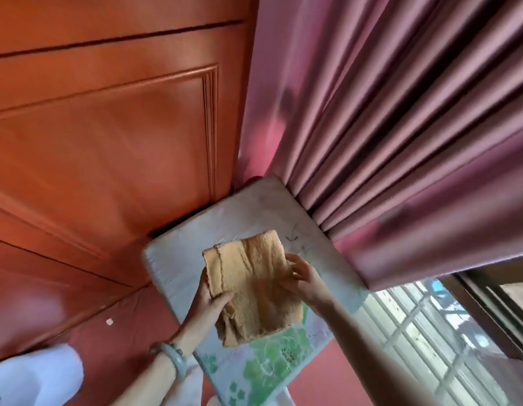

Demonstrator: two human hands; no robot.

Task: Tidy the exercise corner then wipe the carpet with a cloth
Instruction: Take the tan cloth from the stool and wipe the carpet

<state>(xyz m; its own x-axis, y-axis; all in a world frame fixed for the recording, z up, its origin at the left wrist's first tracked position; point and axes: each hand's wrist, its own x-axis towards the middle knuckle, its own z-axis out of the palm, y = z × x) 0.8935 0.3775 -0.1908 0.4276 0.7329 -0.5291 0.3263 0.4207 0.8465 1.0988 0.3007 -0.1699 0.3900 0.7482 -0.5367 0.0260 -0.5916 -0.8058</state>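
I saw the cloth (pixel 254 285) a little below the middle of the frame; it was folded, soft and orange, and both hands held it up over a pale mat (pixel 225 215) with green flowers printed on it. My left hand (pixel 210 300) gripped the left edge, with the thumb on top and the fingers tucked under; it wore a bracelet (pixel 173 357) at the wrist. My right hand (pixel 304 276) pinched the right edge with curled fingers; so neither hand was free.

The long side of the cloth ran from the upper middle of the frame down toward the bottom, tipped a little to the left; the hands sat on its two long edges, one on each side, about level with each other.

The red floor (pixel 128 332) showed at the lower left and the lower right of the mat; I think that was the carpet, but I could not be sure. It lay below the cloth and to the sides; the left hand looked nearer to the bigger red patch. An orange door (pixel 108 127) filled the upper left; a pink curtain (pixel 400 127) hung at the upper right.
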